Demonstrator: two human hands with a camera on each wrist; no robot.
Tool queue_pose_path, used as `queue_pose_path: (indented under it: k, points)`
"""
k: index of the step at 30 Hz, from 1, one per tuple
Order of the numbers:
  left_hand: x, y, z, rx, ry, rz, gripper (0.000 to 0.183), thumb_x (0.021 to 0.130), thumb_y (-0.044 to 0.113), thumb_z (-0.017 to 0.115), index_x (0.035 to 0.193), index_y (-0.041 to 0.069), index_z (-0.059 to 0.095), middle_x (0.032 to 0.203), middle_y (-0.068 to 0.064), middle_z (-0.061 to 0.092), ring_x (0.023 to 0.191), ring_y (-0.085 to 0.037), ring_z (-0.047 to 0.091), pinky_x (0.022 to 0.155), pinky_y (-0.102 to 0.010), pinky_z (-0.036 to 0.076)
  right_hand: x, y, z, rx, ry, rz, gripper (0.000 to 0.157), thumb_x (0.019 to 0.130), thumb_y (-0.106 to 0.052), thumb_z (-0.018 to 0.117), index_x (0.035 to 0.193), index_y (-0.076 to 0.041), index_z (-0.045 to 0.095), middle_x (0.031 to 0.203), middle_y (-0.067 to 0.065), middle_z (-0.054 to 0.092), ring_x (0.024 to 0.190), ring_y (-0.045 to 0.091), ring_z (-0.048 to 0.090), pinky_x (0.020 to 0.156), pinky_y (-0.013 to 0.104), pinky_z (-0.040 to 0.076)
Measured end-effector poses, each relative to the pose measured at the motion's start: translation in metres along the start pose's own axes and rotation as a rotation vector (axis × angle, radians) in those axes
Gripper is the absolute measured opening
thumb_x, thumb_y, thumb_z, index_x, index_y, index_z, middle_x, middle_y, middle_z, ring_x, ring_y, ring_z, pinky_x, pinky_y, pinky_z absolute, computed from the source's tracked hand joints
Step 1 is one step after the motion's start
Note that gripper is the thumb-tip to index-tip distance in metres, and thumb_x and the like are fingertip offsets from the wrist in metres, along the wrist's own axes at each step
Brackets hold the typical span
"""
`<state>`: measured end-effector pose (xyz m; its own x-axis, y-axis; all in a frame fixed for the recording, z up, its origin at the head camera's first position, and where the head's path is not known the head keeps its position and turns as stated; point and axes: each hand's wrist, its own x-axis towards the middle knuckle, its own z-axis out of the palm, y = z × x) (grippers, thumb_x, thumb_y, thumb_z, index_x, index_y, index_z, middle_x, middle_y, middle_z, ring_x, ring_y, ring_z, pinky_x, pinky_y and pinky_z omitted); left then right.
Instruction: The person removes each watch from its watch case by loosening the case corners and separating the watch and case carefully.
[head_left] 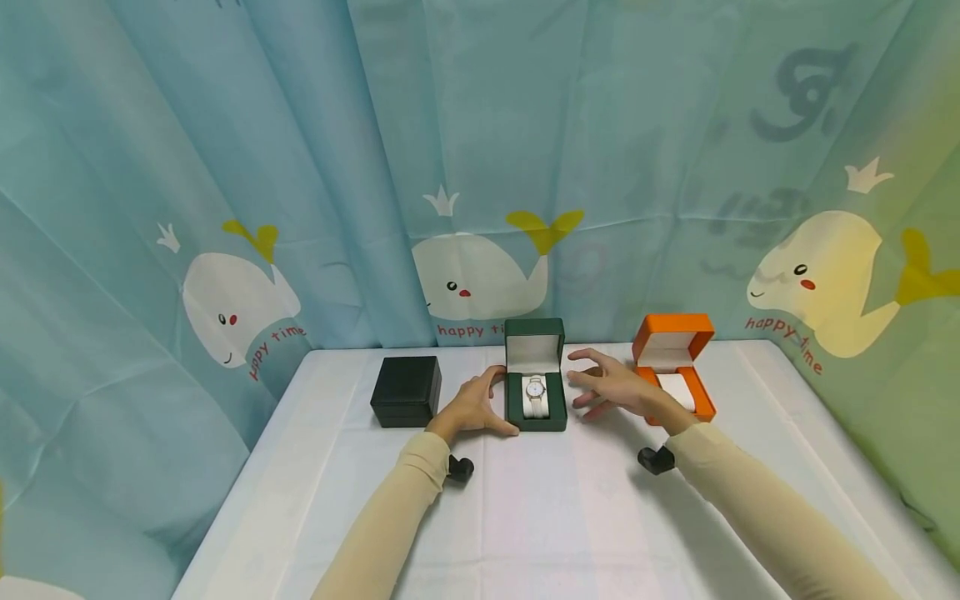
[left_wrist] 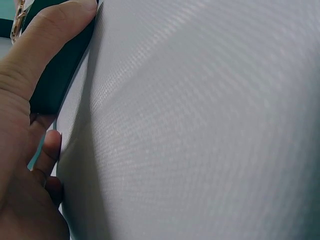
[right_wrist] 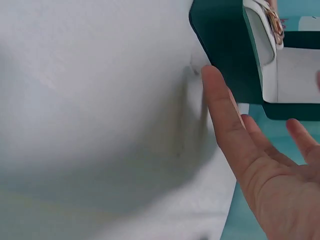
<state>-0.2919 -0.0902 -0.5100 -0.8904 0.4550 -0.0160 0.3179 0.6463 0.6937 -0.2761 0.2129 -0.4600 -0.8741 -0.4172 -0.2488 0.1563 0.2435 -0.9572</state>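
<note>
Standing with its lid [head_left: 533, 354] raised, the green watch box [head_left: 557, 402] is located on the counter [head_left: 540, 517] and is taken as dial centre. A watch [head_left: 535, 389] with a pale strap is seated on the white cushion [head_left: 545, 409] inside its base. At nine o'clock, the box is grasped by the left hand [head_left: 472, 407]: the thumb is placed at the front corner, towards seven o'clock, and the fingers are set along the side. At three o'clock, the grip of the right hand [head_left: 611, 385] is released, with fingers spread just beside the box; whether the box is touched cannot be told. Farther out, a closed black box [head_left: 406, 390] is positioned at nine o'clock and an opened orange box [head_left: 699, 392] at three o'clock. A whale-printed curtain [head_left: 637, 150] is hung at twelve o'clock.
</note>
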Motion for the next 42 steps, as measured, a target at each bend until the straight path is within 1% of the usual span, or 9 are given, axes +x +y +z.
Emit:
queue_pose_path:
  k: [4,8,16,21,24,28,30,38,42]
  points:
    - [0.0,0.0,0.0,0.002,-0.002,0.0,0.112,0.061,0.037,0.101,0.154,0.02,0.04,0.125,-0.002,0.059,0.102,-0.018,0.05,0.09,-0.038,0.046,0.001,0.005,0.006,0.022,0.014,0.005,0.057,0.105,-0.015,0.061,0.152,-0.002,0.031,0.138,0.037,0.048,0.1,0.047,0.068,0.077,0.056,0.06]
    - [0.001,0.001,0.0,-0.005,-0.001,-0.002,0.111,0.061,0.037,0.1,0.153,0.019,0.041,0.124,-0.002,0.059,0.101,-0.018,0.05,0.089,-0.038,0.046,0.003,0.007,0.012,0.027,0.023,0.006,0.052,0.103,-0.011,0.062,0.148,-0.001,0.037,0.134,0.034,0.052,0.097,0.043,0.069,0.076,0.055,0.06]
    - [0.0,0.002,0.0,0.002,0.0,-0.01,0.112,0.061,0.037,0.1,0.154,0.02,0.041,0.122,-0.001,0.059,0.1,-0.018,0.05,0.088,-0.038,0.046,0.004,0.006,0.027,-0.006,0.039,-0.035,0.052,0.099,-0.001,0.066,0.147,0.004,0.046,0.136,0.035,0.048,0.092,0.033,0.068,0.074,0.052,0.061]
    - [-0.001,0.001,0.001,-0.005,-0.004,-0.019,0.111,0.062,0.036,0.1,0.154,0.02,0.041,0.124,-0.003,0.059,0.102,-0.019,0.051,0.089,-0.038,0.046,0.006,0.007,0.034,-0.08,0.063,-0.047,0.052,0.097,0.002,0.067,0.145,0.005,0.049,0.136,0.036,0.048,0.089,0.031,0.07,0.071,0.049,0.061]
    - [-0.001,0.0,0.0,-0.004,-0.006,-0.019,0.111,0.062,0.036,0.101,0.154,0.02,0.04,0.123,-0.004,0.059,0.102,-0.019,0.051,0.089,-0.038,0.047,0.007,0.005,0.039,-0.161,0.1,-0.041,0.052,0.096,-0.001,0.07,0.144,0.003,0.052,0.137,0.035,0.049,0.087,0.029,0.07,0.07,0.046,0.062]
    - [0.0,0.0,-0.003,0.006,-0.008,-0.008,0.111,0.062,0.037,0.1,0.154,0.02,0.04,0.129,-0.002,0.06,0.102,-0.019,0.051,0.089,-0.037,0.046,0.007,0.0,0.046,-0.289,0.166,-0.047,0.05,0.094,-0.002,0.071,0.142,0.001,0.056,0.136,0.032,0.052,0.084,0.026,0.069,0.067,0.041,0.062]
    - [0.002,0.0,-0.004,0.006,-0.008,-0.002,0.111,0.062,0.037,0.1,0.154,0.019,0.04,0.132,-0.001,0.059,0.102,-0.019,0.051,0.089,-0.038,0.046,0.007,0.0,0.049,-0.324,0.187,-0.058,0.05,0.093,-0.001,0.072,0.141,0.002,0.057,0.134,0.031,0.053,0.082,0.025,0.069,0.065,0.04,0.062]
    - [0.001,0.002,-0.003,0.01,-0.013,-0.008,0.111,0.062,0.039,0.1,0.153,0.019,0.04,0.135,0.0,0.059,0.101,-0.019,0.051,0.09,-0.039,0.046,0.004,0.0,0.052,-0.325,0.21,-0.061,0.05,0.093,0.002,0.072,0.141,0.004,0.057,0.134,0.031,0.053,0.068,0.024,0.071,0.061,0.04,0.061]
    - [0.001,0.003,-0.003,0.001,-0.013,-0.006,0.111,0.062,0.038,0.1,0.153,0.019,0.04,0.136,0.0,0.059,0.102,-0.019,0.051,0.09,-0.039,0.046,0.005,0.0,0.052,-0.344,0.215,-0.055,0.05,0.093,0.002,0.072,0.141,0.004,0.057,0.133,0.031,0.054,0.067,0.024,0.071,0.06,0.039,0.061]
